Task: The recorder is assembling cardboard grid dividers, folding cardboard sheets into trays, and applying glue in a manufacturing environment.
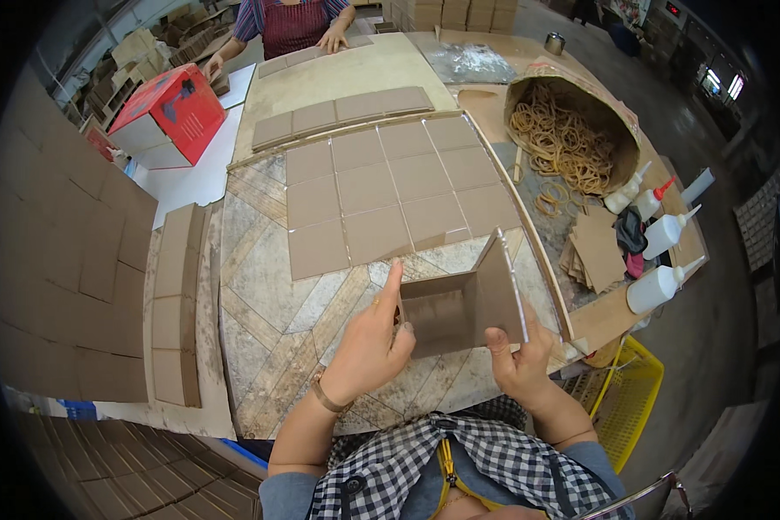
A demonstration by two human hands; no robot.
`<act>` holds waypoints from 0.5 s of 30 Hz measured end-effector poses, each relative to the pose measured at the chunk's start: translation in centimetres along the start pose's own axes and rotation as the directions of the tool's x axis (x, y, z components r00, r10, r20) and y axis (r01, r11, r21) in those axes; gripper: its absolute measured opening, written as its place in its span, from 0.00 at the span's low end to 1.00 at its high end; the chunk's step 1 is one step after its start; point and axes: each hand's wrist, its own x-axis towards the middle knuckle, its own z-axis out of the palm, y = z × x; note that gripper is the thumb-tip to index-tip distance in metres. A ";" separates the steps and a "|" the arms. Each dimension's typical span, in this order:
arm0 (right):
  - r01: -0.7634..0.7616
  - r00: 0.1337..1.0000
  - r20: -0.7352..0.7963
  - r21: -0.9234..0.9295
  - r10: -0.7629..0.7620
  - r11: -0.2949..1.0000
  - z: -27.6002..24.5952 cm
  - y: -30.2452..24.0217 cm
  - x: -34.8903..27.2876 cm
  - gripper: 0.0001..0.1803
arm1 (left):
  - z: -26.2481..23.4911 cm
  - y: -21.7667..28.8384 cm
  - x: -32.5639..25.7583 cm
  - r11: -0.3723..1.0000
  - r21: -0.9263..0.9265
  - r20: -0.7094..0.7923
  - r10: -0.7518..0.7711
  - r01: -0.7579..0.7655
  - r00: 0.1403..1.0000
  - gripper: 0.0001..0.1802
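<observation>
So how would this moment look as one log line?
left hand: holding brown box, left side | right hand: gripping its right panel | table: flat brown panels in rows

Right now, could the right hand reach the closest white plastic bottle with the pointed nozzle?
Probably not: the right hand is gripping the open brown cardboard box. Once freed, only a low wooden strip seems to lie before the bottle.

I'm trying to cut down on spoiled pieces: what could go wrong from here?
The glossy whitish line along the open right edge of the grey-brown cardboard box part may be wet glue; the nearby right hand might smear it.
If that hand or the left hand slips, the upright walls could skew.
The nearest white plastic nozzle bottle, close to the table's edge, might get knocked off.
</observation>
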 end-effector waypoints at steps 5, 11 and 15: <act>0.167 0.964 0.254 -0.366 -0.074 0.915 0.1 -1.5 0.0 0.39 | -0.9 -0.3 -0.7 0.984 -0.168 0.041 -0.051 0.057 0.998 0.41; 0.339 0.917 0.338 -0.382 -0.211 0.860 -1.1 3.0 1.2 0.27 | -1.3 -1.3 -1.2 0.991 0.059 0.106 0.116 -0.123 0.987 0.27; -0.138 0.988 -0.133 -0.535 0.078 0.833 -5.0 12.7 11.3 0.07 | -0.8 0.4 -1.5 0.968 0.198 0.061 0.143 -0.152 0.988 0.23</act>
